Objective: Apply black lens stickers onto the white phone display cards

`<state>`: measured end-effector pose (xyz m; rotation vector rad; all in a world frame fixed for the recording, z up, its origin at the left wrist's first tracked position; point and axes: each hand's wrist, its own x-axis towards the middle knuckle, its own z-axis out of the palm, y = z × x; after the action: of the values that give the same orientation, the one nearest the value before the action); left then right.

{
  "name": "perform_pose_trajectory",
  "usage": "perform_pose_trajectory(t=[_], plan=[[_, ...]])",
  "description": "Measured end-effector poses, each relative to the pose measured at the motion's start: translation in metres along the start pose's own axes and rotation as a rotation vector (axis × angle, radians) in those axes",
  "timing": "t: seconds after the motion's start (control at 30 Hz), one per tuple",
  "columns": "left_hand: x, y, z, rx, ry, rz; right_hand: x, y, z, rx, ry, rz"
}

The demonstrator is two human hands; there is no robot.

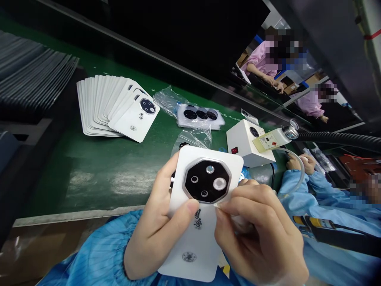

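Observation:
My left hand (157, 226) holds a white phone back cover (193, 242) upright from its left edge, with the thumb on the front. Set into the cover is a black octagonal camera plate (206, 180) with a silver rim and several lenses. My right hand (256, 234) pinches the cover's right edge between thumb and forefinger, possibly on a thin protective film. The pinched spot is too small to tell. Further up the belt, several similar white covers (110, 105) lie fanned out. A plastic bag holds black camera plates (199, 115).
The green conveyor belt (101, 171) runs beneath everything. A white box with a red switch (244, 141) stands to the right, beside a black hose (336, 138). A co-worker's hands (299, 163) in blue sleeves work at the right. Dark stacked sheets (32, 67) lie far left.

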<state>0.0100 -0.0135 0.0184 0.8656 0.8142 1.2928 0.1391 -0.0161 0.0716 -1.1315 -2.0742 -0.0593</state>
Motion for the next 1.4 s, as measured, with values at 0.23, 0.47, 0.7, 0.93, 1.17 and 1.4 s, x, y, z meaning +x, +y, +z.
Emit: perform_pose_trajectory(t=[0.23,0.47,0.7,0.93,1.17,1.4], plan=[[-0.0001,0.0015,-0.0022,0.036,-0.002,-0.017,-0.0046,-0.0043,0.0055,0.055,0.083,0.09],[-0.0019,0.001,-0.0013,0.079,-0.021,0.059,-0.0046,-0.0063,0.0048,0.044,0.092,0.093],[-0.0035,0.003,0.0006,0.116,-0.005,0.082,-0.0041,-0.0051,0.0011,0.027,0.038,0.054],[-0.0023,0.0025,0.001,0.148,0.01,0.078,0.0026,0.0013,-0.002,-0.027,-0.05,-0.013],[-0.0027,0.0023,0.0033,0.198,0.06,0.064,0.0043,0.002,0.0027,-0.075,-0.012,0.004],[-0.0043,-0.0015,0.0036,0.22,0.07,0.112,0.0023,0.0026,0.0038,-0.023,0.011,0.008]])
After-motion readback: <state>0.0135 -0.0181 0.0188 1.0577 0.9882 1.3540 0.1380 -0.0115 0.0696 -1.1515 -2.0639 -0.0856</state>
